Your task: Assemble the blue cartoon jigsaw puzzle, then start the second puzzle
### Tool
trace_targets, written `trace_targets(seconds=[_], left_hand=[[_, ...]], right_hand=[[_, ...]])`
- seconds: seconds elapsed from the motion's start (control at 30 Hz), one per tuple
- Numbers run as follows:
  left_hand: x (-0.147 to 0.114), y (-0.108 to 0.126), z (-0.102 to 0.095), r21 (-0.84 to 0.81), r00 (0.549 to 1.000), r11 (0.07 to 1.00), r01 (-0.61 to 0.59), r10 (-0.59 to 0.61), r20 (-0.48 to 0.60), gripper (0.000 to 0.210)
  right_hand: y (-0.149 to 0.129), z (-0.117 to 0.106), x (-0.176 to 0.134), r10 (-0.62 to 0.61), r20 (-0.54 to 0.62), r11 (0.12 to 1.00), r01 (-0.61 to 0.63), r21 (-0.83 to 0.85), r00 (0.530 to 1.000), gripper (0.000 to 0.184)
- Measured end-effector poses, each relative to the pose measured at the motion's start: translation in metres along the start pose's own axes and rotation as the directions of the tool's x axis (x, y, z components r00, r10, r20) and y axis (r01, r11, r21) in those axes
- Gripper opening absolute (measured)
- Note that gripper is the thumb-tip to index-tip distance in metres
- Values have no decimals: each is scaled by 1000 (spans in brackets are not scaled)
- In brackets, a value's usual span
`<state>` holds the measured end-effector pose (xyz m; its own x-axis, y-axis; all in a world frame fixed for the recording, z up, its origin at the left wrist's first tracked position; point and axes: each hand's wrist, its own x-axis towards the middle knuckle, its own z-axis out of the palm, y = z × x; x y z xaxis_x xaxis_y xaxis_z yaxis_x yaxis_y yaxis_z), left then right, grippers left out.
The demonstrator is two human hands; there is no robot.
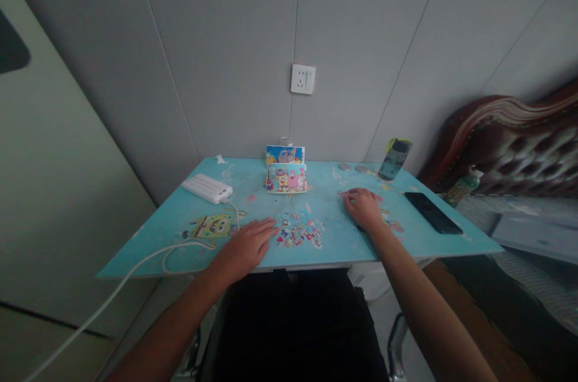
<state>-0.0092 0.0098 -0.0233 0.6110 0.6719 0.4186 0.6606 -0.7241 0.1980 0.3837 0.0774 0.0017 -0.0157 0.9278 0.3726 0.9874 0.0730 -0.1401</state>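
A loose heap of small, colourful jigsaw puzzle pieces (298,230) lies near the front edge of the light blue table (253,165). Just left of it my left hand (247,246) rests flat, fingers stretched out, the tips at the edge of the heap. Further right, my right hand (362,209) is low over the tabletop with its fingers curled together. At its fingertips shows a tiny puzzle piece (340,193), partly covered. Behind the heap a cartoon picture card (286,179) stands upright, with a bluer picture (285,154) behind it.
A white power bank (208,188) with a white cable (135,271) is at the left. On the right are a dark phone (433,212) and a water bottle (394,159). Two small round discs (344,166) lie at the back. A wall socket (303,79) is above.
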Motion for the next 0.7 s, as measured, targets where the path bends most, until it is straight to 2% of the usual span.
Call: trace_targets(seconds=[0.17,0.3,0.7], left_hand=[[0,2,-1,-8,1000,1000,10,-10,-13,40],[1,5,-3,-10,1000,1000,26,-26,-15,41],[2,9,-6,-11,999,999,37,-37,-5,41]], right_hand=[[1,4,-1,-53,88,998,55,-14,995,49],[6,13,2,-49,144,998,54,-28,988,49],[12,15,0,4,46,997,-1,-73,999,43]])
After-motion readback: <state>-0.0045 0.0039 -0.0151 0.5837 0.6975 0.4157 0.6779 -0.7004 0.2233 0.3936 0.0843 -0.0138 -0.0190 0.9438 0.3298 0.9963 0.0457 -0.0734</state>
